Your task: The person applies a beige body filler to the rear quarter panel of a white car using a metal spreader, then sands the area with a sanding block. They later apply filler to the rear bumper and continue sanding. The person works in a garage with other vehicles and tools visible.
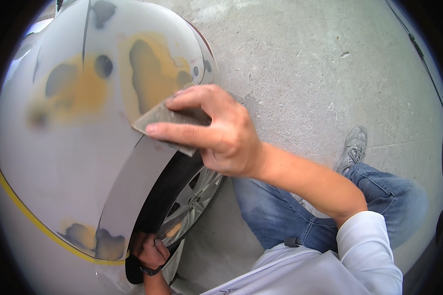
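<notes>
My right hand (226, 130) pinches a grey, flat sanding block (157, 116) between thumb and fingers. One corner of the block is at the car's pale grey panel (79, 162), just above the wheel arch; whether it touches cannot be told. Beside it, the panel carries a yellowish filler patch (170, 61) with dark grey spots. Farther left spreads a second yellowish patch (91, 91). Down at the tyre (150, 211), my left hand (151, 253) has its fingers curled, partly in shadow. What they grip, if anything, is hidden. A dark band circles that wrist.
A spoked silver wheel (194, 196) sits under the arch. Yellow masking tape (32, 219) borders the panel's lower left, near another patched spot (108, 244). My bent legs in jeans (275, 211) are close by on the concrete floor (305, 64). A dark cable (418, 49) runs at far right.
</notes>
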`<action>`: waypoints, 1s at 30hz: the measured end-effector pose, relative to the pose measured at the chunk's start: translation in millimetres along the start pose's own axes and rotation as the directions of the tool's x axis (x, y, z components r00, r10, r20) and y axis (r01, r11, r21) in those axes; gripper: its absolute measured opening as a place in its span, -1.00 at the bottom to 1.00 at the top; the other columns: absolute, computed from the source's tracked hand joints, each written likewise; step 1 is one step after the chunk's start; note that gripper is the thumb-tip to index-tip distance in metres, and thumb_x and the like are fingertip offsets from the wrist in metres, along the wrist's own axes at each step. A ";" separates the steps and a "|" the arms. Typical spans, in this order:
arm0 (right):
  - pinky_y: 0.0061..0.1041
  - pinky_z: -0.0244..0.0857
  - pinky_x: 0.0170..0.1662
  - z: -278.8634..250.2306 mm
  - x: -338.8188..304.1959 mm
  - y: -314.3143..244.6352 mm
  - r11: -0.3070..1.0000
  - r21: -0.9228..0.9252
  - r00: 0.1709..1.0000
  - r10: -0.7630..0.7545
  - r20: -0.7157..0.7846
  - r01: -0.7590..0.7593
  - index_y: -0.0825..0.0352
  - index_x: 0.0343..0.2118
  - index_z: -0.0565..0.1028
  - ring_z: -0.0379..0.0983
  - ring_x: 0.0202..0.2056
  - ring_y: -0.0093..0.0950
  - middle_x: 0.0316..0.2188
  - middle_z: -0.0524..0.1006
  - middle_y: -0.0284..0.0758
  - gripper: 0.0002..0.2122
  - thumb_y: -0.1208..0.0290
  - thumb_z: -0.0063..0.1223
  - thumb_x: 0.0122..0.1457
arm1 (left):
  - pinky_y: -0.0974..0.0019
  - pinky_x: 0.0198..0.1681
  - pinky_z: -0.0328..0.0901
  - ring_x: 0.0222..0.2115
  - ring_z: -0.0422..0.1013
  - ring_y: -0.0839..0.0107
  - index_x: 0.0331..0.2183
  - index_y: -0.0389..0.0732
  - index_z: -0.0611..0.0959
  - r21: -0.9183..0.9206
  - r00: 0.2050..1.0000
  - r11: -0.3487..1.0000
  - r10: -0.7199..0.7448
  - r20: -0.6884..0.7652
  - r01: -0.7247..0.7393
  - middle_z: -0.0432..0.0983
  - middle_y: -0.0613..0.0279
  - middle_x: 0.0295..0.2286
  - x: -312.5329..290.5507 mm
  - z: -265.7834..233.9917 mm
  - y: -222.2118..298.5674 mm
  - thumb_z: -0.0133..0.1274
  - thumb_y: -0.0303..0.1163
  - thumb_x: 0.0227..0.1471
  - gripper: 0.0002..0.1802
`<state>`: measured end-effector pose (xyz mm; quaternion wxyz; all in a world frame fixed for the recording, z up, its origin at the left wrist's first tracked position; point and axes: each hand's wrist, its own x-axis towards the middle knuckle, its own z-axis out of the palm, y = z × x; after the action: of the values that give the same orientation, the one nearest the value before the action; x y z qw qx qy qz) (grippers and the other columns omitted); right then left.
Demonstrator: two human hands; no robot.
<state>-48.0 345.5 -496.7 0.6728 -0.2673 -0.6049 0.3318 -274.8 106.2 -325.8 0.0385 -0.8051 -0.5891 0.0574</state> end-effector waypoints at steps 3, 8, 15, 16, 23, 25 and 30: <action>-0.27 0.51 -0.04 7.5 -18.5 -5.8 1.000 0.001 1.000 -0.004 -0.029 0.004 -0.02 -0.08 0.74 0.53 -0.13 -0.24 -0.14 0.56 -0.26 -0.47 0.64 0.20 -0.17 | 0.00 -0.48 0.20 -0.59 0.30 -0.06 -0.32 -0.40 0.51 -0.005 0.999 1.000 -0.008 -0.051 0.008 0.37 -0.05 -0.56 -2.3 4.7 -0.3 -0.08 -0.53 0.11 -0.87; -0.31 0.53 -0.07 -4.9 -27.4 -9.1 0.998 0.067 0.993 0.012 0.121 -0.020 0.03 -0.06 0.72 0.57 -0.15 -0.24 -0.16 0.59 -0.26 -0.41 0.73 0.12 -0.20 | 0.03 -0.54 0.17 -0.61 0.32 -0.04 -0.33 -0.34 0.53 0.010 0.996 1.000 -0.002 -0.087 0.003 0.39 -0.04 -0.57 -20.1 15.1 -16.9 -0.01 -0.45 0.11 -0.86; -0.39 0.52 -0.12 -63.5 -6.5 -20.0 0.985 0.127 0.985 0.095 0.144 -0.114 0.22 0.04 0.63 0.62 -0.15 -0.26 -0.13 0.62 -0.21 -0.40 0.84 0.00 -0.10 | 0.28 -0.39 0.31 -0.47 0.43 0.40 -0.16 -0.43 0.57 -0.547 0.905 0.815 -0.362 -0.224 0.191 0.50 0.08 -0.48 8.5 41.3 41.1 -0.06 -0.30 0.32 -0.67; -0.37 0.53 -0.13 -67.9 -7.7 -27.8 0.989 0.107 0.981 0.083 0.177 -0.103 0.19 0.02 0.64 0.61 -0.17 -0.25 -0.16 0.63 -0.22 -0.43 0.80 0.03 -0.10 | 0.32 -0.27 0.35 -0.36 0.42 0.47 -0.12 -0.42 0.56 -0.720 0.819 0.668 -0.512 -0.261 0.188 0.52 0.17 -0.37 25.0 66.2 66.5 -0.07 -0.32 0.33 -0.69; 0.01 0.41 0.14 -71.8 -35.7 -79.3 0.886 0.261 0.680 -0.462 0.570 0.383 0.13 -0.01 0.67 0.52 -0.03 -0.24 -0.06 0.56 -0.17 -0.66 0.40 0.01 0.17 | 0.23 0.09 0.43 -0.01 0.48 0.34 0.17 -0.12 0.45 -0.605 0.704 -0.795 -0.451 0.549 -0.038 0.51 0.21 -0.01 93.0 139.3 153.2 -0.20 -0.10 0.42 -0.55; 0.01 0.41 0.14 -79.4 -42.3 -75.6 0.872 0.218 0.676 -0.479 0.559 0.437 0.11 -0.01 0.66 0.52 -0.03 -0.25 -0.06 0.56 -0.18 -0.67 0.39 0.03 0.18 | 0.23 0.08 0.46 -0.05 0.53 0.31 0.17 -0.18 0.47 -0.486 0.741 -0.874 -0.330 0.585 -0.005 0.54 0.16 -0.03 98.3 129.8 147.9 -0.24 -0.15 0.44 -0.55; 0.10 0.38 0.16 -107.7 -42.1 -15.5 0.887 0.120 0.643 -0.411 0.646 0.446 0.03 0.01 0.66 0.53 0.00 -0.26 -0.05 0.56 -0.21 -0.65 0.47 0.06 0.17 | 0.50 -0.47 0.22 -0.52 0.34 0.59 0.13 -0.28 0.45 -0.557 0.728 -0.829 -0.416 0.545 -0.057 0.47 0.34 -0.44 96.8 97.7 140.3 -0.24 -0.29 0.44 -0.61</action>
<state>58.7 307.7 -525.2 0.4696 0.0000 -0.8551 0.2196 -126.8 155.5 -445.2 -0.6103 -0.0493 -0.4768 -0.6306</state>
